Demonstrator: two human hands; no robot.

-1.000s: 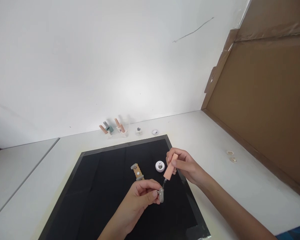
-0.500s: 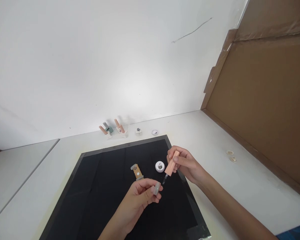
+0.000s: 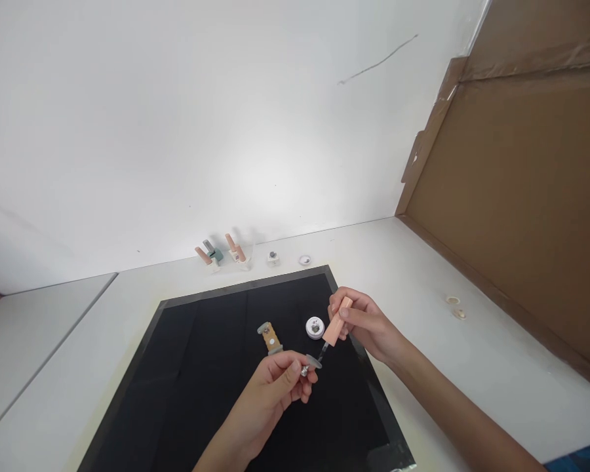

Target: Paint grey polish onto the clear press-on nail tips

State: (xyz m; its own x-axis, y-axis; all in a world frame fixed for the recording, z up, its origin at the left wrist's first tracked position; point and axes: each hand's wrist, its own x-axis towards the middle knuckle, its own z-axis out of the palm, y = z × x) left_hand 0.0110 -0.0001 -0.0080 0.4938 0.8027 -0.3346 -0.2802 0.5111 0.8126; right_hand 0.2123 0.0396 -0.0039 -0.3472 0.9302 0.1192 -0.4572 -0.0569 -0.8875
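My left hand (image 3: 281,383) pinches a small silver metal stem (image 3: 304,371), which carries a grey oval false nail (image 3: 314,361). The nail is tilted with its face toward the brush. In my right hand (image 3: 361,318) is a peach nail polish brush (image 3: 337,322), pointing down to the left. Its dark bristle tip is at the grey nail; whether it touches I cannot tell. Just left of the brush, a round white pot (image 3: 315,328) with silvery contents lies on the black mat (image 3: 216,380). Beyond my left hand is a tan wavy-edged holder (image 3: 270,336) with grey nails on it.
At the wall stand several nail polish bottles (image 3: 209,257), a small clear jar (image 3: 273,259) and a round lid (image 3: 305,260). Two small pale oval pieces (image 3: 456,307) lie on the white table at right. A cardboard sheet (image 3: 511,196) leans along the right side.
My left hand has turned the grey nail from upright to a flatter tilt, so the metal stem shows. The brush tip is now at the nail; my right hand has barely moved.
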